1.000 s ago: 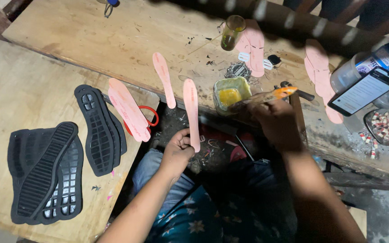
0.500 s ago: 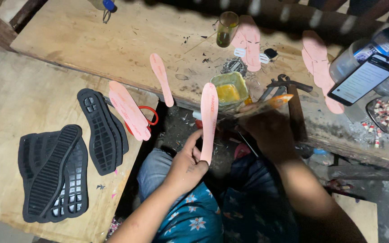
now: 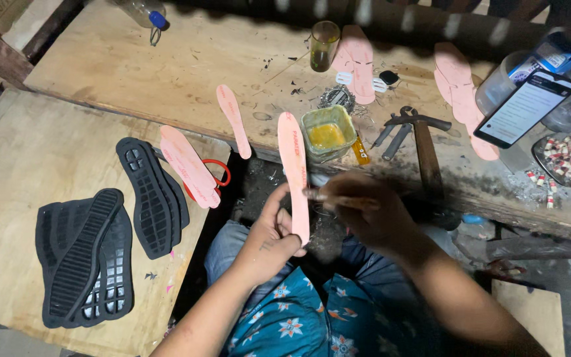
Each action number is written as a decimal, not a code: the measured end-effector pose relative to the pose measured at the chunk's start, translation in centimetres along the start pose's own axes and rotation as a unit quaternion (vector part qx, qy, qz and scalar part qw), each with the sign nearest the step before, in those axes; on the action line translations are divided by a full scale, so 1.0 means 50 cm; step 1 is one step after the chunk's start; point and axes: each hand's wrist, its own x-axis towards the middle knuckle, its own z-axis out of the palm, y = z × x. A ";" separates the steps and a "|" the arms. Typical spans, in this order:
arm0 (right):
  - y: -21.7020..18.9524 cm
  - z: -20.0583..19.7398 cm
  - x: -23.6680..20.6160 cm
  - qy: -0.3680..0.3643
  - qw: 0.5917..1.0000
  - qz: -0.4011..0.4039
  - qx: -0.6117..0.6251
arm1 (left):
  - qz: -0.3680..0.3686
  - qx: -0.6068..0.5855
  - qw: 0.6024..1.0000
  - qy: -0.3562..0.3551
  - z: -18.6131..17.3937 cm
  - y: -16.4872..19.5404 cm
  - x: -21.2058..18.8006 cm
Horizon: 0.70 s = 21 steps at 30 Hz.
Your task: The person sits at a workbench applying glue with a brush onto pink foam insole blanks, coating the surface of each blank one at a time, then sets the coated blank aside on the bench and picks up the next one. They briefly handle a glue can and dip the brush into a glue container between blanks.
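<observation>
Pink insole (image 3: 293, 175), held nearly upright above the lap, in front of the workbench (image 3: 166, 73) edge. Left hand (image 3: 273, 237): fingers clenched around the insole's lower end. Right hand (image 3: 365, 210): fingers closed on a thin brush (image 3: 318, 194) whose tip touches the insole. Square tub of yellow glue (image 3: 327, 132) just beyond; black rubber outsoles (image 3: 110, 231) at left; hammer (image 3: 424, 152) and phone (image 3: 527, 109) at right.

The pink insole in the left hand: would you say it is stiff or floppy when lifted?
Probably fairly stiff: the pink insole stands upright though the left hand pinches only its lower end. Likely light, being a thin flat sheet. The right hand sits beside it.
</observation>
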 end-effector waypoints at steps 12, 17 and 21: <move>-0.042 -0.030 0.014 -0.047 0.999 0.013 -0.001 | 0.020 0.072 0.997 -0.001 0.025 0.017 -0.007; -0.018 0.005 0.004 -0.059 0.979 -0.180 -0.073 | 0.025 0.007 1.000 0.010 0.007 0.024 0.002; -0.001 0.016 -0.007 -0.083 0.980 -0.158 -0.085 | 0.063 -0.007 0.998 -0.005 -0.002 0.025 0.008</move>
